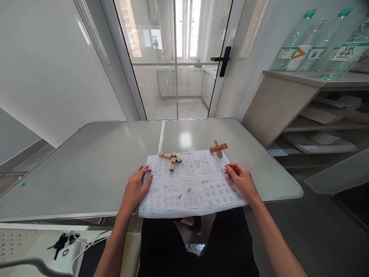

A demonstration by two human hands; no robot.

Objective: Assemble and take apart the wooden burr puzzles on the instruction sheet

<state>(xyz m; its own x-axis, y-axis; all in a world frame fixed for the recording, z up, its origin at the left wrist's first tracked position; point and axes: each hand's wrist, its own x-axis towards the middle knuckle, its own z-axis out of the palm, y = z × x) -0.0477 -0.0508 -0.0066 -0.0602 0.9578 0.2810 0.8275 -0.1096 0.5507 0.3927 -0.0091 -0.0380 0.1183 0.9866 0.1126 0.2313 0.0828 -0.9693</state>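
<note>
A white printed sheet (190, 184) full of small diagrams lies on the grey table (86, 169), overhanging its near edge. My left hand (136, 188) rests flat on the sheet's left edge, fingers spread. My right hand (241, 180) rests on the sheet's right side, fingers lightly curled, holding nothing. Several loose wooden puzzle blocks (171, 158) sit at the sheet's far left corner. An assembled wooden cross piece (218, 147) stands at the far right corner, just beyond my right hand.
A wooden shelf unit (291, 104) stands to the right with water bottles (319, 42) on top. A glass door (175, 57) is behind the table. A white device with cables (67, 252) lies below the table's left near edge.
</note>
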